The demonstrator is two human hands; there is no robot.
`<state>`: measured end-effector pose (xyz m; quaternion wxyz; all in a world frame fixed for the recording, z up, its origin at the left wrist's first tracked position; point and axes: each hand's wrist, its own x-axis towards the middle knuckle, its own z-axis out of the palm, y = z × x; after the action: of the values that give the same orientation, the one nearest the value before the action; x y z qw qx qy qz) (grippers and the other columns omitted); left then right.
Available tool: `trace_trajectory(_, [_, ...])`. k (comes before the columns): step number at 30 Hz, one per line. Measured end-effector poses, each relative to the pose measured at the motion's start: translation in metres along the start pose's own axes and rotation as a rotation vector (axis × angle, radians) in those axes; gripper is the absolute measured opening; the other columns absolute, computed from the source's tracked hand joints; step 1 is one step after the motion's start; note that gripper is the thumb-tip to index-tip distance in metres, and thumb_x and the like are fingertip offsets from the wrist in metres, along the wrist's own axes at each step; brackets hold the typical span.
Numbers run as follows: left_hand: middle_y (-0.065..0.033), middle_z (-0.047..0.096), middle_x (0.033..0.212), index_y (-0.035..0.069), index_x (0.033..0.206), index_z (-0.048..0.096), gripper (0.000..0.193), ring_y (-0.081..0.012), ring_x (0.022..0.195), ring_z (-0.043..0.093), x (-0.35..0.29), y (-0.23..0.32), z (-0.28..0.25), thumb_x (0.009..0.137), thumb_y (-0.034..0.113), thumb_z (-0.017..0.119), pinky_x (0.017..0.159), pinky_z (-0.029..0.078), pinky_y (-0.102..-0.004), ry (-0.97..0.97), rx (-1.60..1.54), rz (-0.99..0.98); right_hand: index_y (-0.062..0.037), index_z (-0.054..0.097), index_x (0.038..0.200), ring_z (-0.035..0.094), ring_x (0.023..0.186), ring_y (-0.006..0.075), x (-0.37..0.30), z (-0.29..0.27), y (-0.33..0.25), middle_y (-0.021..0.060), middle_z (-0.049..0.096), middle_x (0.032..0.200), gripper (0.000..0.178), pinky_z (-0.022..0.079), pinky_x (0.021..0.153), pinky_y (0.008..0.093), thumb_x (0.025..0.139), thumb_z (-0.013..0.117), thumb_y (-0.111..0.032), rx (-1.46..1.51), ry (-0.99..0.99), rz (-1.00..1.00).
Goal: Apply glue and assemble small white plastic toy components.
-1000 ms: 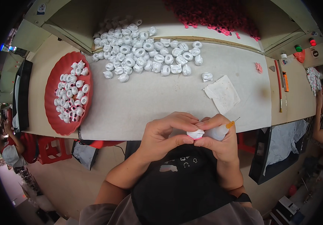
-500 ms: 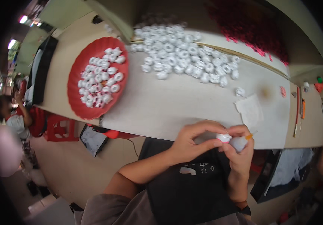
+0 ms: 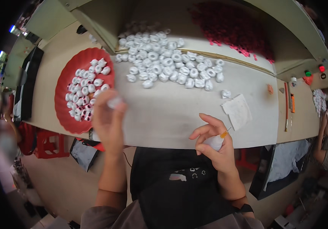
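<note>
Near the right rim of the red scalloped tray (image 3: 63, 114), my left hand (image 3: 109, 118) is closed on a small white piece (image 3: 114, 102), both blurred by motion. White round pieces with some pink on them lie in the tray. Over the table's front edge, my right hand (image 3: 218, 143) holds a small white squeeze bottle (image 3: 214, 142) with an orange collar and a thin needle tip pointing up and right. The bottle rests in the palm, thumb across it, index finger raised. A white tissue (image 3: 237, 112) lies just beyond this hand, with a single white piece (image 3: 225, 94) beside it.
A heap of white ring-like pieces (image 3: 171, 63) covers the back of the table (image 3: 171, 110). Behind a ledge lies a pile of pink bits (image 3: 236, 30). A brush (image 3: 286, 107) and an orange cutter (image 3: 292, 103) lie at right. Another person's arm (image 3: 322, 133) shows far right.
My hands have parted. The left has swung left to the tray with the white piece; the right, still holding the bottle, has shifted slightly left. The view has shifted too.
</note>
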<state>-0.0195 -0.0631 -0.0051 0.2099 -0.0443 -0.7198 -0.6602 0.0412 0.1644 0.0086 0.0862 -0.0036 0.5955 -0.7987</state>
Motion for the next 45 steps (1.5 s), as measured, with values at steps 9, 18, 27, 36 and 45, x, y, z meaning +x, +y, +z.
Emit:
trace_trajectory(9, [-0.0075, 0.058, 0.091, 0.004, 0.101, 0.053, 0.033, -0.0225, 0.087, 0.051, 0.026, 0.029, 0.126, 0.069, 0.004, 0.059, 0.078, 0.039, -0.0324, -0.719, 0.413, 0.510, -0.0022, 0.025, 0.110, 0.050, 0.064, 0.0196, -0.033, -0.049, -0.013, 0.0167, 0.037, 0.102, 0.049, 0.042, 0.056, 0.0288, 0.065, 0.043, -0.003, 0.115, 0.122, -0.156])
trace_trajectory(18, [-0.0061, 0.055, 0.084, 0.006, 0.103, 0.054, 0.036, -0.0155, 0.072, 0.052, 0.013, 0.007, 0.163, 0.068, 0.002, 0.060, 0.065, 0.042, -0.0274, -0.996, 0.363, 0.407, 0.0044, 0.039, 0.113, 0.053, 0.085, 0.0282, -0.052, -0.064, -0.027, 0.0160, 0.038, 0.103, 0.040, 0.052, 0.062, 0.0322, 0.074, 0.045, -0.004, 0.048, 0.229, -0.170])
trace_trajectory(27, [-0.0083, 0.053, 0.092, -0.002, 0.094, 0.053, 0.024, -0.0142, 0.092, 0.048, -0.029, 0.017, 0.095, 0.071, -0.003, 0.060, 0.071, 0.044, -0.0267, -0.722, -0.592, -0.340, -0.0019, 0.042, 0.082, 0.052, 0.072, 0.0158, -0.033, -0.039, -0.040, 0.0114, 0.048, 0.082, 0.030, 0.045, 0.051, 0.0223, 0.061, 0.062, 0.003, 0.126, 0.419, -0.378])
trace_trajectory(36, [-0.0150, 0.052, 0.102, -0.003, 0.103, 0.046, 0.031, -0.0191, 0.095, 0.051, -0.048, 0.034, 0.079, 0.073, -0.007, 0.056, 0.082, 0.041, -0.0298, -0.485, -0.680, -0.407, -0.0082, 0.045, 0.084, 0.047, 0.064, 0.0113, -0.033, -0.018, -0.034, 0.0077, 0.048, 0.084, 0.044, 0.040, 0.057, 0.0213, 0.058, 0.077, -0.022, -0.266, 0.352, -0.665])
trace_trajectory(45, [-0.0154, 0.052, 0.104, -0.003, 0.105, 0.044, 0.034, -0.0179, 0.095, 0.051, -0.049, 0.036, 0.073, 0.073, -0.008, 0.056, 0.081, 0.041, -0.0300, -0.514, -0.678, -0.399, -0.0118, 0.046, 0.087, 0.051, 0.061, 0.0126, -0.038, -0.009, -0.037, 0.0048, 0.049, 0.087, 0.048, 0.045, 0.054, 0.0216, 0.052, 0.079, -0.009, -0.507, 0.191, -0.714])
